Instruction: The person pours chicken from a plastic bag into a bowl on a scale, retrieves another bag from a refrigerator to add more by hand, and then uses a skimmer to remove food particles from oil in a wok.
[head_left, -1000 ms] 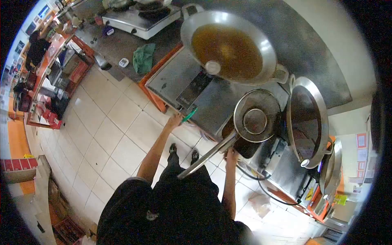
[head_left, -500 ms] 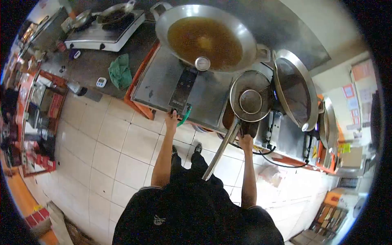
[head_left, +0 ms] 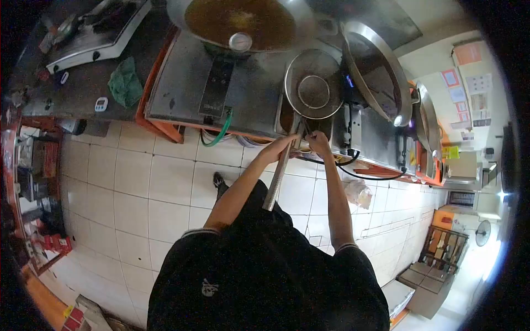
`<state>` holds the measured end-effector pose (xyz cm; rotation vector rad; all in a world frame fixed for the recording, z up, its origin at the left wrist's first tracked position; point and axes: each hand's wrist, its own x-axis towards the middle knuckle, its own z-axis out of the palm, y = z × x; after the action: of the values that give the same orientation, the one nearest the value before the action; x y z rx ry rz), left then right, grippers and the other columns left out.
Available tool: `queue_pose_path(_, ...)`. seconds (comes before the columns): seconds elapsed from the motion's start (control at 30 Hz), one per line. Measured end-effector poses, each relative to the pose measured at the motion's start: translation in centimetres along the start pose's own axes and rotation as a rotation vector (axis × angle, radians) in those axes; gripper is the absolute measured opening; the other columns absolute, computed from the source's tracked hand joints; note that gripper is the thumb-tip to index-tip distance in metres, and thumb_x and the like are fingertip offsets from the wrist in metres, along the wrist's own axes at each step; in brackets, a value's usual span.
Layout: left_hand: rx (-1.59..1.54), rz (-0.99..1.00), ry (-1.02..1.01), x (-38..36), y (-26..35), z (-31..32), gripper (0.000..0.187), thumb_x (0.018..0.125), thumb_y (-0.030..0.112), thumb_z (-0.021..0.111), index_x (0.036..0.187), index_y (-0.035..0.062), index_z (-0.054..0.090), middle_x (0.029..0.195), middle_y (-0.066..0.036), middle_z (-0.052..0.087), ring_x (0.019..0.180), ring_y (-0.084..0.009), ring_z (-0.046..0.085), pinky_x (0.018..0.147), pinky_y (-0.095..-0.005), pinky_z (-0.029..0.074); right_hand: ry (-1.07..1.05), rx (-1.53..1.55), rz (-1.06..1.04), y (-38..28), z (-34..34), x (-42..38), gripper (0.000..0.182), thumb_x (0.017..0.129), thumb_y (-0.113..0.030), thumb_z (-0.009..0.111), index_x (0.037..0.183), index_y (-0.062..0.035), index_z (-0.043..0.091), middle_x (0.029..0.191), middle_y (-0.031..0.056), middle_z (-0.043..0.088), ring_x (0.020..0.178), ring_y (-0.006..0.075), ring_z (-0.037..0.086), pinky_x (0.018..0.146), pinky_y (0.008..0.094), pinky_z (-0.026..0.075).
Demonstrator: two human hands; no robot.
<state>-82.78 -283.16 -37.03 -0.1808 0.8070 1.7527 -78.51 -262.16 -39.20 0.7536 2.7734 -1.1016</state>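
A long-handled strainer (head_left: 313,110) rests over a rectangular container, with a smaller wire ring showing inside its round mesh. Its perforated handle (head_left: 276,187) slopes down toward my body. My left hand (head_left: 279,148) is at the upper part of this handle, its fingers closed around it and partly hidden. Close by on the right, my right hand (head_left: 318,142) has its fingers curled in at the front edge of the container; whatever they hold is hidden. Above to the left sits a wide pan (head_left: 306,16) of brown oil, with a round dial thermometer (head_left: 240,42) at its rim.
Two more large pans (head_left: 381,71) stand tilted to the right. A green hose (head_left: 221,132) hangs at the counter front, and a black cable (head_left: 364,175) loops below. Left are a green cloth (head_left: 126,83), a small timer (head_left: 101,104) and a white stove (head_left: 94,52).
My left hand has left the controls near the green hose and moved right to the strainer handle. The right hand stays near the container. The camera view has shifted, moving the counter up and left.
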Motion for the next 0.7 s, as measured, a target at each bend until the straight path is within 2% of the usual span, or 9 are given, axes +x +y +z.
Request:
queue_pose_path(0.03,0.07,0.032,-0.014,1.2,-0.7,0.0,0.039,0.077,0.039,0.062,0.09,0.0026,0.057,0.077,-0.006,0.058,0.063,-0.0132,0.056,0.053,-0.024,0.043,-0.1,0.253,0.072,0.1,0.3,0.0,0.03,0.076,-0.023,0.06,0.087,0.005,0.06,0.058,0.0196,0.057,0.06,0.0245,0.059,0.054,0.0402,0.045)
queue_pose_path(0.17,0.325,0.208,0.049,1.6,-1.3,0.0,0.028,0.071,0.03,0.067,0.074,0.0036,0.059,0.064,-0.006,0.059,0.055,-0.0124,0.058,0.047,-0.0249,0.044,-0.095,-0.472,-0.901,7.2,0.1,2.3,0.029,0.079,-0.02,0.059,0.102,-0.0013,0.056,0.054,0.0117,0.053,0.054,0.0185,0.055,0.051,0.0326,0.043)
queue_pose_path(0.27,0.48,0.332,0.202,3.8,-2.9,0.7,0.025,0.064,0.027,0.065,0.063,0.0022,0.061,0.057,-0.008,0.06,0.052,-0.016,0.06,0.049,-0.0274,0.048,0.079,-0.191,-0.228,1.3,-1.9,-0.3,0.022,0.079,-0.019,0.059,0.094,-0.0018,0.059,0.056,0.011,0.054,0.057,0.0188,0.056,0.055,0.0334,0.043)
queue_pose_path(0.37,0.611,0.301,0.308,3.4,-2.7,1.4,0.025,0.059,0.026,0.068,0.054,0.0029,0.06,0.054,-0.008,0.06,0.05,-0.0146,0.06,0.05,-0.0271,0.048,0.425,-0.859,-1.046,4.4,-0.5,0.3,0.021,0.079,-0.019,0.06,0.077,0.0011,0.061,0.058,0.0111,0.056,0.056,0.0197,0.055,0.056,0.0337,0.043)
queue_pose_path(0.47,0.784,0.353,0.389,0.7,0.3,2.9,0.028,0.056,0.029,0.069,0.047,0.004,0.059,0.05,-0.007,0.059,0.049,-0.0143,0.06,0.05,-0.0266,0.049,0.122,-0.231,-0.104,-1.6,-2.3,-1.0,0.019,0.078,-0.019,0.062,0.078,-0.0009,0.061,0.074,0.013,0.06,0.062,0.0231,0.054,0.058,0.0355,0.043)
queue_pose_path(0.57,0.785,0.467,0.403,1.9,-0.9,2.4,0.032,0.05,0.033,0.069,0.049,0.0021,0.059,0.054,-0.011,0.06,0.056,-0.0219,0.062,0.056,-0.0311,0.05,0.235,-0.136,-0.262,2.0,-1.2,-0.6,0.016,0.078,-0.018,0.061,0.085,-0.0029,0.061,0.08,0.0135,0.06,0.066,0.0263,0.055,0.06,0.0369,0.043)
queue_pose_path(0.6,0.78,0.457,0.403,2.2,-0.9,2.4,0.034,0.048,0.032,0.07,0.054,-0.0006,0.06,0.059,-0.015,0.061,0.062,-0.0257,0.063,0.059,-0.0329,0.051,0.37,-0.519,-0.651,5.9,-0.9,1.0,0.02,0.076,-0.015,0.061,0.091,-0.0024,0.061,0.081,0.014,0.061,0.068,0.0274,0.057,0.061,0.0367,0.044)
queue_pose_path(0.67,0.77,0.441,0.428,1.5,-1.8,2.9,0.037,0.045,0.03,0.071,0.06,-0.0033,0.062,0.067,-0.019,0.062,0.07,-0.0294,0.064,0.063,-0.0345,0.051,0.451,-0.481,-0.708,7.9,-0.4,0.8,0.02,0.075,-0.015,0.059,0.09,-0.0016,0.061,0.078,0.0137,0.062,0.068,0.0264,0.058,0.062,0.0348,0.045)
queue_pose_path(0.7,0.766,0.453,0.465,0.6,-1.4,3.4,0.037,0.045,0.029,0.071,0.062,-0.0032,0.062,0.069,-0.019,0.062,0.072,-0.0292,0.064,0.065,-0.0343,0.051,0.268,-0.394,-0.419,5.2,-0.6,0.2,0.022,0.075,-0.014,0.057,0.093,-0.0019,0.061,0.082,0.0137,0.061,0.073,0.0263,0.058,0.065,0.0346,0.046)
